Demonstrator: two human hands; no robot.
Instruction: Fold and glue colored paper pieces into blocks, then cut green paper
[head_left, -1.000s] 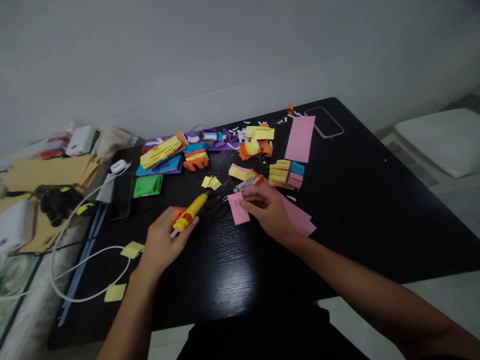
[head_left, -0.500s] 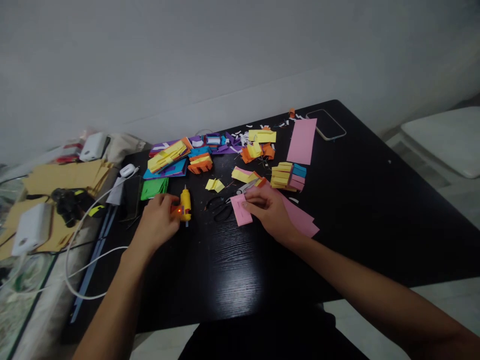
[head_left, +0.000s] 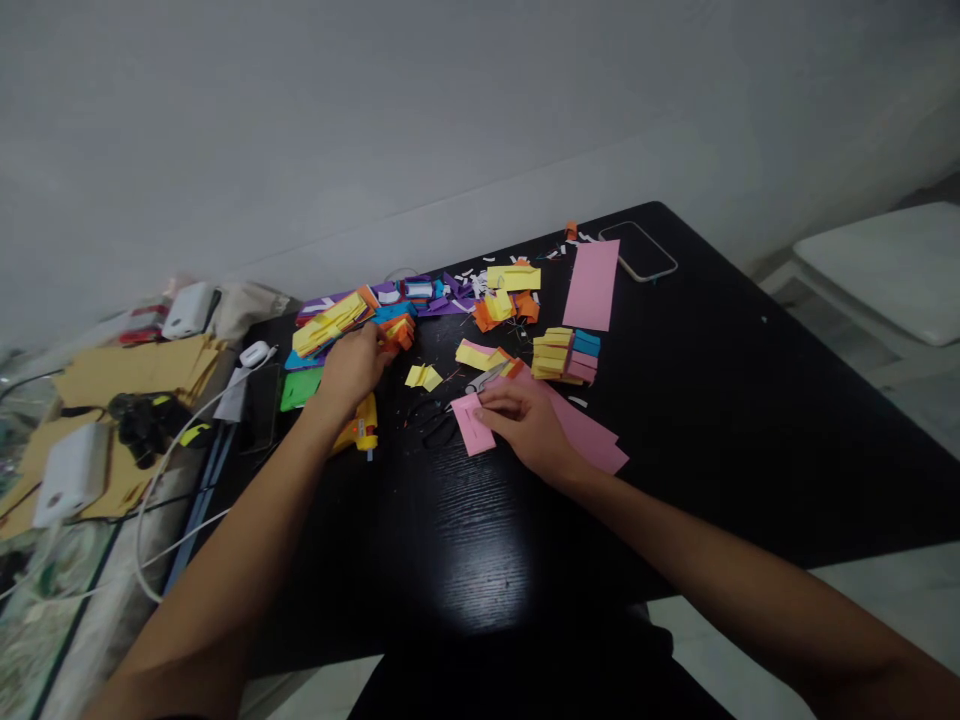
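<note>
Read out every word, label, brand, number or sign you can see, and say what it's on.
No text is readable.
Small pink card: faint mark, too small to tell.
Yellow glue gun: too small to read.
White devices: tiny marks, illegible.

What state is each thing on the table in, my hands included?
Left hand: at orange bundle, grip unclear
Right hand: grip closed on small pink card
Orange bundle: folded
Yellow glue gun: lying down, partly covered
Scissors: partly covered, opening unclear
Far-right phone: flat, screen dark
White scraps: scattered
Green paper: stacked, partly covered
</note>
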